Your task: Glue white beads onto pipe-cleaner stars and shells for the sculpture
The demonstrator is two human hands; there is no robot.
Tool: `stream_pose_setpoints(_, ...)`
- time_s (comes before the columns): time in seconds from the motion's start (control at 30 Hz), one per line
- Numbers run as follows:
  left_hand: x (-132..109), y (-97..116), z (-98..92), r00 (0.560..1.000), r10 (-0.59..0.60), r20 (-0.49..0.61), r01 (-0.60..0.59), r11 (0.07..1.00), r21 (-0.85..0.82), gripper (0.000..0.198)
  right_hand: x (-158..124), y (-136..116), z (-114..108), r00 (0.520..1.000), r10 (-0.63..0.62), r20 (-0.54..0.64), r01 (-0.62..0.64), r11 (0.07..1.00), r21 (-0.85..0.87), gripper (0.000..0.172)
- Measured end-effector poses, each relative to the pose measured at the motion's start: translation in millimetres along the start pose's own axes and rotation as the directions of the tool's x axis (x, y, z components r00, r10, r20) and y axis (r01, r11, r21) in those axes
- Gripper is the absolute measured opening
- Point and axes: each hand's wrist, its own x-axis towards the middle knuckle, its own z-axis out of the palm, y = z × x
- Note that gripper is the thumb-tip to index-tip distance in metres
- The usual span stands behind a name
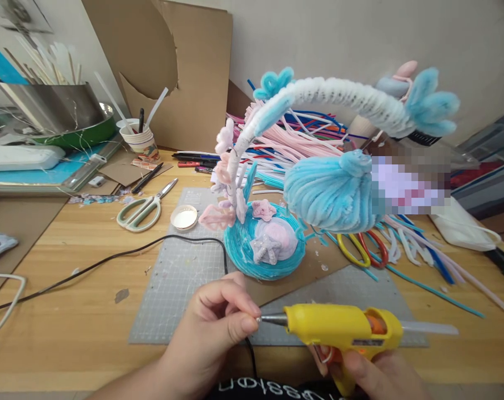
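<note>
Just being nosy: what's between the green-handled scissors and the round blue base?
In the head view, a small round dish, then a pink shell shape.

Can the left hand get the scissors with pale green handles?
Probably yes: the scissors lie uncovered, with just a black cable between. But the left hand is pinched at the tip of the glue gun.

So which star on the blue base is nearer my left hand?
The pale, glittery star, toward the front of the blue base; the pink star sits farther back, farther from your left hand.
</note>
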Motion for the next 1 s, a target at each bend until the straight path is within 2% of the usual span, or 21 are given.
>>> stream_pose_setpoints(0.1,0.5,0.0,0.8,1.000,0.007,0.002,-0.007,1.000,0.007,0.007,-0.1,-1.6,6.4,0.993,0.112,-0.044,-0.100,0.974,0.202,0.047)
stream_pose_setpoints(0.17,0.5,0.1,0.6,1.000,0.017,-0.009,-0.017,1.000,0.021,0.008,1.0,-3.9,7.3,0.986,0.140,-0.086,-0.108,0.945,0.307,0.049)
stream_pose_setpoints(0.23,0.1,1.1,-0.6,0.999,0.033,-0.031,-0.032,0.999,0.032,0.008,2.8,-6.9,2.6,0.986,0.132,-0.104,-0.092,0.943,0.320,0.044)
stream_pose_setpoints(0.33,0.2,5.4,-3.3,0.994,0.070,-0.088,-0.067,0.997,0.036,0.011,4.6,-9.7,-13.4,0.982,0.173,-0.070,-0.158,0.972,0.175,0.040)
stream_pose_setpoints(0.4,1.8,9.6,-4.8,0.979,0.069,-0.190,-0.061,0.997,0.046,0.014,4.3,-8.5,-24.8,0.966,0.259,0.002,-0.259,0.966,0.022,0.046)
stream_pose_setpoints(0.5,6.0,15.2,-6.3,0.917,0.027,-0.397,-0.007,0.999,0.053,0.021,4.0,-2.5,-35.9,0.918,0.394,0.044,-0.389,0.917,-0.083,0.052)
stream_pose_setpoints(0.57,8.5,17.6,-7.0,0.878,-0.001,-0.478,0.021,0.999,0.037,0.024,5.6,0.7,-40.1,0.903,0.429,-0.036,-0.429,0.893,-0.135,0.051)
stream_pose_setpoints(0.6,9.3,18.4,-7.4,0.868,-0.009,-0.496,0.027,0.999,0.029,0.025,7.1,0.8,-42.0,0.909,0.406,-0.092,-0.417,0.886,-0.203,0.050)
stream_pose_setpoints(0.67,10.1,19.6,-7.8,0.863,-0.009,-0.505,0.024,0.999,0.023,0.024,10.8,-3.2,-46.0,0.945,0.266,-0.189,-0.324,0.836,-0.442,0.046)
stream_pose_setpoints(0.7,10.3,20.2,-7.8,0.865,-0.003,-0.503,0.018,1.000,0.025,0.025,12.8,-7.3,-47.6,0.962,0.166,-0.218,-0.264,0.769,-0.582,0.044)
stream_pose_setpoints(0.77,10.5,21.2,-7.3,0.867,0.008,-0.498,0.007,1.000,0.028,0.025,17.4,-18.7,-48.1,0.971,-0.009,-0.239,-0.190,0.575,-0.796,0.041)
stream_pose_setpoints(0.83,10.8,21.5,-6.3,0.868,0.010,-0.496,0.006,1.000,0.031,0.026,24.0,-31.0,-42.9,0.975,-0.082,-0.205,-0.150,0.438,-0.887,0.039)
stream_pose_setpoints(0.87,11.1,21.3,-5.8,0.869,0.009,-0.495,0.009,0.999,0.034,0.026,28.7,-36.2,-38.1,0.983,-0.094,-0.157,-0.103,0.421,-0.901,0.035)
stream_pose_setpoints(0.93,11.4,19.9,-5.3,0.871,0.005,-0.491,0.018,0.999,0.042,0.025,41.6,-42.5,-25.9,0.992,-0.125,-0.029,0.035,0.479,-0.877,0.020)
stream_pose_setpoints(0.97,11.5,18.8,-5.3,0.873,0.004,-0.488,0.022,0.999,0.047,0.024,49.5,-43.5,-19.5,0.981,-0.194,-0.001,0.093,0.479,-0.873,0.021)
stream_pose_setpoints(1.0,11.5,17.4,-5.6,0.875,0.002,-0.485,0.025,0.998,0.050,0.023,58.0,-43.4,-13.6,0.970,-0.244,-0.007,0.108,0.457,-0.883,0.033)
